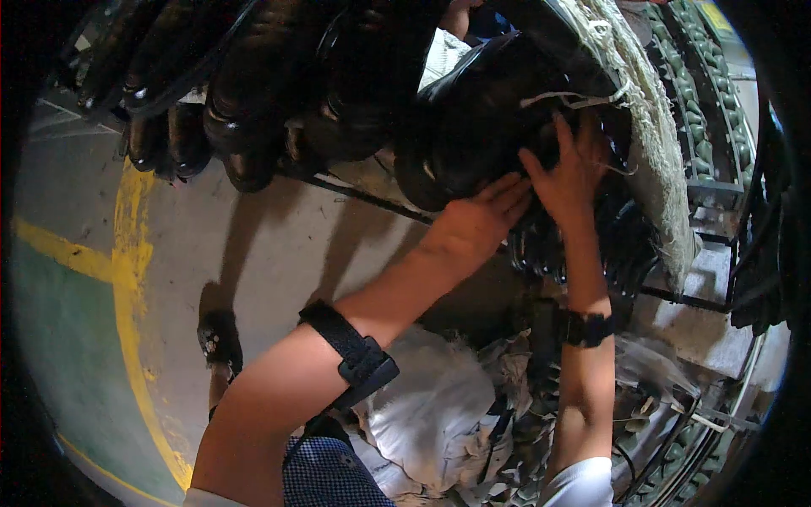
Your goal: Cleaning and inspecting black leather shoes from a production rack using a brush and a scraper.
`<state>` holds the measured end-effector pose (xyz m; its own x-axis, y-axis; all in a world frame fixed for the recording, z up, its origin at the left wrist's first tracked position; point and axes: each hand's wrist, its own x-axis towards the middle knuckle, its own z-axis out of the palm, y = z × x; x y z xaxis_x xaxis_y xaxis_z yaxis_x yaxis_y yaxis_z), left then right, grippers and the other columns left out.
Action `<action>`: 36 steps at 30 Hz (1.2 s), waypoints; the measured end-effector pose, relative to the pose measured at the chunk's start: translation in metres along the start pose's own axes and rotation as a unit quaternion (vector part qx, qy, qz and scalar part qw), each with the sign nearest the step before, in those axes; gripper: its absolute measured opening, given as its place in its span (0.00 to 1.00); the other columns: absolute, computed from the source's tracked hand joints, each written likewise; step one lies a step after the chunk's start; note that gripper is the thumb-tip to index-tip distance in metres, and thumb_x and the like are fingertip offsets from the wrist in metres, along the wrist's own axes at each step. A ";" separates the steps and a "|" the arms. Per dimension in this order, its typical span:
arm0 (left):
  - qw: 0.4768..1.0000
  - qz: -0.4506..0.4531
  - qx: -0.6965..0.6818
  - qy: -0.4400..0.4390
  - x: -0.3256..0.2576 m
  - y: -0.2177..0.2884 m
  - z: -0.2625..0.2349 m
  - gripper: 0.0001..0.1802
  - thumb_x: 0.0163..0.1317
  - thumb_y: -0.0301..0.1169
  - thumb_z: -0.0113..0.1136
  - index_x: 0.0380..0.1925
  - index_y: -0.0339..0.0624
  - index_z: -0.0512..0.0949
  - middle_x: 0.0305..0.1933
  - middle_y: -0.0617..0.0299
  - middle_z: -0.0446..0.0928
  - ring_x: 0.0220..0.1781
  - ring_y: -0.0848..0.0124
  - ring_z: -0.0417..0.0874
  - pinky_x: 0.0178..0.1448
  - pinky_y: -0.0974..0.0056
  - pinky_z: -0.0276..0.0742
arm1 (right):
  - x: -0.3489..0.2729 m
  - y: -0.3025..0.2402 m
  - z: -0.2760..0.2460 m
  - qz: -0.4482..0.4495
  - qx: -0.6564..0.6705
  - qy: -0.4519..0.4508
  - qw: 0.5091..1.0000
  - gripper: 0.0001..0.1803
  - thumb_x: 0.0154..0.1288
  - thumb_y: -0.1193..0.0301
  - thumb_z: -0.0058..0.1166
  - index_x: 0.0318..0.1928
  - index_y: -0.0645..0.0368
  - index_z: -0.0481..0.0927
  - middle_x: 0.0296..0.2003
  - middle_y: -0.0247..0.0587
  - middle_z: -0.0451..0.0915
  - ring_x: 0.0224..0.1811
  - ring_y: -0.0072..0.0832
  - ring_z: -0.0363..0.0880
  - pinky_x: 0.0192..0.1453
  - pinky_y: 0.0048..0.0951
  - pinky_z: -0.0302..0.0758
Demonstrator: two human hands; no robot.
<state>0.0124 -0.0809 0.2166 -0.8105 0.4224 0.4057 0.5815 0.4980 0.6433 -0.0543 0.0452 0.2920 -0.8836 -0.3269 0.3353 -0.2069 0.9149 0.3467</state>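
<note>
Directly against the left hand (480, 220) lies a black boot (477, 127).

Dim overall | long shadows across floor (186, 228) | glints on black boots (355, 93) | rim blackened, bent

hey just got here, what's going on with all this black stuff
A person has both hands, the left hand and the right hand, close together at a large glossy black item, apparently a boot; the exact hold is hard to see. More dark, shiny boots sit in a row to the left, and a stringy whitish cloth hangs on the right.
</note>
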 end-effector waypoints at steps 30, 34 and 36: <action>0.993 -0.007 0.036 -0.109 -0.010 -0.019 -0.004 0.34 0.48 0.25 0.48 0.60 0.50 0.56 0.66 0.65 0.52 0.67 0.67 0.52 0.58 0.67 0.68 | 0.003 0.063 0.112 0.083 0.057 0.041 0.994 0.18 0.62 0.60 0.37 0.36 0.58 0.77 0.40 0.51 0.75 0.43 0.45 0.72 0.47 0.40 0.67; 0.975 0.047 0.021 -0.214 0.001 -0.003 -0.053 0.36 0.46 0.27 0.51 0.60 0.48 0.56 0.66 0.63 0.51 0.67 0.66 0.53 0.62 0.63 0.63 | 0.022 -0.018 -0.009 0.235 0.246 -0.182 0.923 0.14 0.60 0.63 0.43 0.36 0.59 0.77 0.48 0.52 0.71 0.51 0.45 0.68 0.53 0.41 0.64; 0.994 0.035 0.003 0.106 -0.003 -0.009 -0.056 0.39 0.44 0.30 0.56 0.60 0.42 0.55 0.66 0.58 0.50 0.67 0.63 0.52 0.65 0.57 0.55 | 0.020 -0.010 0.008 0.071 0.142 0.028 0.987 0.11 0.55 0.67 0.47 0.36 0.59 0.77 0.49 0.50 0.71 0.53 0.48 0.66 0.57 0.44 0.58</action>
<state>0.0063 -0.1289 0.2460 -0.7640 0.2876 0.5777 0.6371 0.4785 0.6043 -0.0731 0.0318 0.2881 -0.8893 -0.1958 0.4132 -0.1987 0.9794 0.0365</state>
